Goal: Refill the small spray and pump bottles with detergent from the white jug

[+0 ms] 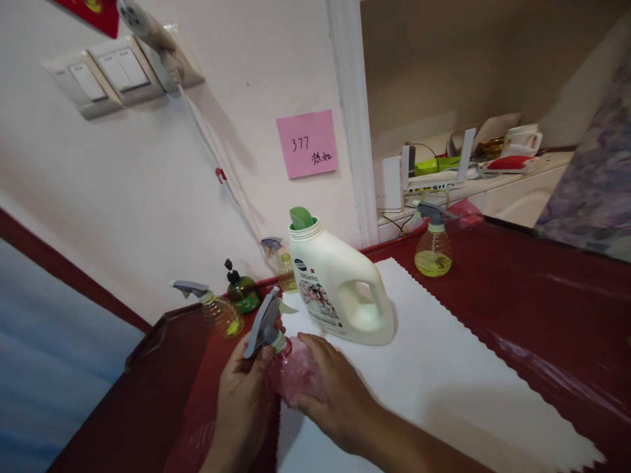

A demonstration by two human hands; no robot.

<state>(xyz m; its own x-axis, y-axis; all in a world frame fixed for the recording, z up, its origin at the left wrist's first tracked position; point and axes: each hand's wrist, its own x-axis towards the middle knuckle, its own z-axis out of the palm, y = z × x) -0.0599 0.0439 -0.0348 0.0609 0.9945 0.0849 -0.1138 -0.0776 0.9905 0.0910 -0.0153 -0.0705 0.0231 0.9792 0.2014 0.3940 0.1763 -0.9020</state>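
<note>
A pink see-through spray bottle [302, 369] is held between both hands, tilted with its top toward the upper left. My left hand [245, 387] is closed around its grey trigger head [266, 323]. The fingers of my right hand [335, 387] wrap round the pink body. Whether the head is fully seated on the neck, I cannot tell. Just behind stands a large pale detergent jug [362, 263] with an open top and a green spout [302, 218] in its mouth.
A white scallop-edged sheet [419, 355] covers part of the dark red table [522, 276]. Other spray bottles [221, 315] [434, 253] [286, 272] and a green pump bottle [242, 292] stand around the jug. A router [434, 180] sits on the shelf behind.
</note>
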